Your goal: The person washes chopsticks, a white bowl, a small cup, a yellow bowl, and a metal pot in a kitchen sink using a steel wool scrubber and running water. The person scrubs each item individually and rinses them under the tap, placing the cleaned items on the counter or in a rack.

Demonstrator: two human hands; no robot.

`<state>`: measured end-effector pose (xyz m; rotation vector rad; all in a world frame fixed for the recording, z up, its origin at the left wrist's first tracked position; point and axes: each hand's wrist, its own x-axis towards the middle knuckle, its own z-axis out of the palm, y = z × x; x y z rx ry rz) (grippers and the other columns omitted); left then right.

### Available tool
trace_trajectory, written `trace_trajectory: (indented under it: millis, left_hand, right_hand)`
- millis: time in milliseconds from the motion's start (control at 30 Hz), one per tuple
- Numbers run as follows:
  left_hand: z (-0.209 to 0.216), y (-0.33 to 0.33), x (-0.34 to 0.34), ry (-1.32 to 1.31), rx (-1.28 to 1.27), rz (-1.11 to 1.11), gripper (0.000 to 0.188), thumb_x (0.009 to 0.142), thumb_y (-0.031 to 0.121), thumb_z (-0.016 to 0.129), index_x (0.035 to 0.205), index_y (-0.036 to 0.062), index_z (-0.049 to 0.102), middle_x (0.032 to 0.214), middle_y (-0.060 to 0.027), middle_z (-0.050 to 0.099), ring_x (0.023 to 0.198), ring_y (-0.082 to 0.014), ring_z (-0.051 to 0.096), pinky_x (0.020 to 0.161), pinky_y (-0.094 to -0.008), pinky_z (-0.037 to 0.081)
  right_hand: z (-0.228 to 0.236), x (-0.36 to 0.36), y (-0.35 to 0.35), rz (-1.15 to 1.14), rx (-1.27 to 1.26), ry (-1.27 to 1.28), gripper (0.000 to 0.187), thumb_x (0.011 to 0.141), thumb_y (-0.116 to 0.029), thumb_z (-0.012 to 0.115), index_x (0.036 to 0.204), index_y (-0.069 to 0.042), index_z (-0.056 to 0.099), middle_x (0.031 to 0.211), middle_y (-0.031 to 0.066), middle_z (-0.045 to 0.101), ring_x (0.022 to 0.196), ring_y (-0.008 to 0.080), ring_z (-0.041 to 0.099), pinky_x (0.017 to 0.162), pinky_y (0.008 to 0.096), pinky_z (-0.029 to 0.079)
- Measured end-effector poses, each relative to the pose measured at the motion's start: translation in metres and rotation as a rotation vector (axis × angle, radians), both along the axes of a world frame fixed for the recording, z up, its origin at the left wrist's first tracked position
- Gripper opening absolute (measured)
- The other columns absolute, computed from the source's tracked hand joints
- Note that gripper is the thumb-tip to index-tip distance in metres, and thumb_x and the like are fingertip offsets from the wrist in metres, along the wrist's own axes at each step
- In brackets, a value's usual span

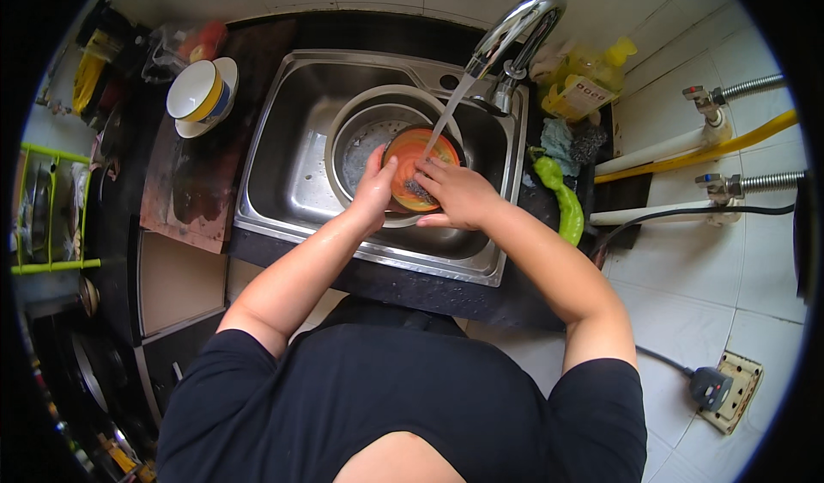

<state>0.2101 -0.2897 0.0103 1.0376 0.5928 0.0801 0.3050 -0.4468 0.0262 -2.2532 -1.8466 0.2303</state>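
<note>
Over the steel sink (313,193), my left hand (374,188) grips the left edge of an orange bowl (407,152), thumb along the rim. My right hand (457,194) is inside the bowl, fingers curled down against it. A dark, grainy patch shows beside those fingertips; I cannot tell whether it is a scrubber or the bowl's pattern. Water runs from the chrome faucet (506,41) into the bowl. Below it sits a round metal basin (350,131) with some water in it, partly hidden by the bowl and my hands.
On the left counter, a white and yellow bowl (194,91) is stacked on a white dish (228,72). At the sink's right lie a green pepper (562,198), a bluish cloth (558,142) and a steel-wool scrubber (589,142). A yellow soap bottle (611,64) stands behind them.
</note>
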Motion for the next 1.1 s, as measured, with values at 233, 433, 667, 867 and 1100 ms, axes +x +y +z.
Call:
trace_trajectory:
  millis: [233, 433, 667, 867, 1100]
  left_hand:
    - [-0.005, 0.051, 0.005, 0.072, 0.118, -0.047, 0.043, 0.092, 0.028, 0.043, 0.13, 0.0125, 0.03, 0.121, -0.01, 0.043, 0.112, -0.0225, 0.042, 0.077, -0.0396, 0.049]
    - [-0.031, 0.063, 0.011, 0.035, 0.125, -0.022, 0.041, 0.093, 0.026, 0.042, 0.13, 0.0136, 0.03, 0.122, -0.0079, 0.043, 0.109, -0.0221, 0.044, 0.073, -0.0397, 0.051]
    - [-0.023, 0.08, 0.012, 0.097, -0.004, -0.073, 0.051, 0.084, 0.013, 0.046, 0.132, 0.0106, 0.028, 0.119, -0.0132, 0.046, 0.106, -0.0253, 0.049, 0.082, -0.036, 0.046]
    - [-0.058, 0.075, 0.012, 0.012, -0.136, 0.004, 0.06, 0.08, 0.01, 0.045, 0.134, 0.0086, 0.019, 0.116, -0.0134, 0.045, 0.1, -0.0231, 0.051, 0.078, -0.0338, 0.048]
    - [-0.083, 0.055, 0.007, -0.002, -0.138, 0.252, 0.056, 0.075, 0.013, 0.048, 0.128, 0.0112, 0.029, 0.111, -0.0101, 0.048, 0.093, -0.0218, 0.052, 0.071, -0.0336, 0.048]
  right_hand:
    - [-0.022, -0.02, 0.049, -0.079, 0.012, -0.011, 0.051, 0.068, -0.032, 0.065, 0.111, -0.005, 0.055, 0.116, 0.0139, 0.05, 0.115, 0.0301, 0.042, 0.099, 0.0395, 0.031]
    - [-0.023, -0.058, 0.088, -0.456, 0.046, 0.414, 0.051, 0.066, -0.017, 0.064, 0.114, -0.007, 0.049, 0.115, 0.0141, 0.048, 0.107, 0.0299, 0.048, 0.087, 0.0371, 0.043]
    - [-0.052, -0.017, 0.067, -0.161, 0.085, -0.079, 0.018, 0.071, -0.01, 0.054, 0.088, -0.008, 0.06, 0.107, 0.0096, 0.056, 0.093, 0.0285, 0.055, 0.081, 0.0368, 0.046]
    - [-0.052, -0.057, 0.09, -0.4, 0.375, 0.281, 0.038, 0.065, -0.013, 0.065, 0.102, -0.01, 0.058, 0.101, 0.0087, 0.058, 0.101, 0.0275, 0.053, 0.081, 0.0362, 0.046]
    - [-0.039, -0.054, 0.105, -0.497, 0.195, 0.414, 0.019, 0.068, -0.011, 0.057, 0.086, -0.01, 0.062, 0.1, 0.0044, 0.059, 0.099, 0.0261, 0.054, 0.077, 0.0389, 0.047]
